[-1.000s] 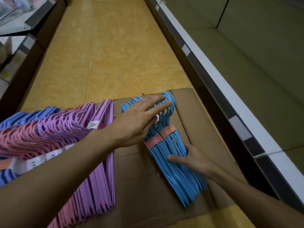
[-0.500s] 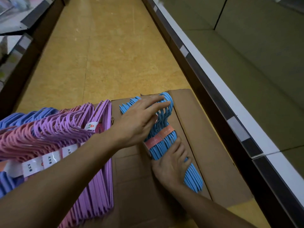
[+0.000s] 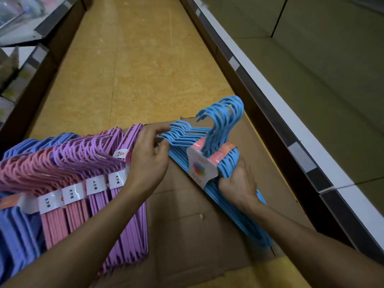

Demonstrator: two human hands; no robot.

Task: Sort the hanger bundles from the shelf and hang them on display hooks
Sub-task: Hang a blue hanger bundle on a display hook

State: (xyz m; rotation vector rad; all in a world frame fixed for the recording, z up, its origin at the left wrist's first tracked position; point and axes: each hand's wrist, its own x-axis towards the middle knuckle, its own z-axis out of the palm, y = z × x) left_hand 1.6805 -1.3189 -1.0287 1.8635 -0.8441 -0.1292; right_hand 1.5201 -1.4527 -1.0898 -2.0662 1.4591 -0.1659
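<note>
A bundle of light-blue hangers (image 3: 223,125), banded with an orange and white label, is tilted up on its edge over a flattened cardboard box (image 3: 187,225). My right hand (image 3: 239,183) grips it from below at the label. My left hand (image 3: 148,159) pinches the shoulder tips of the blue hangers between thumb and fingers. Left of it lie banded bundles of purple hangers (image 3: 99,154), pink hangers (image 3: 35,173) and darker blue hangers (image 3: 16,229), leaning in a row.
The box lies on a yellow aisle floor (image 3: 135,69). A bare green shelf (image 3: 311,90) with a white and dark front rail runs along the right. Stocked shelves (image 3: 18,48) line the left side.
The blue bundle lay flat on the cardboard under both hands; now it is raised on edge. My right hand slid under it and my left hand moved from its hooks to its shoulder tips.
</note>
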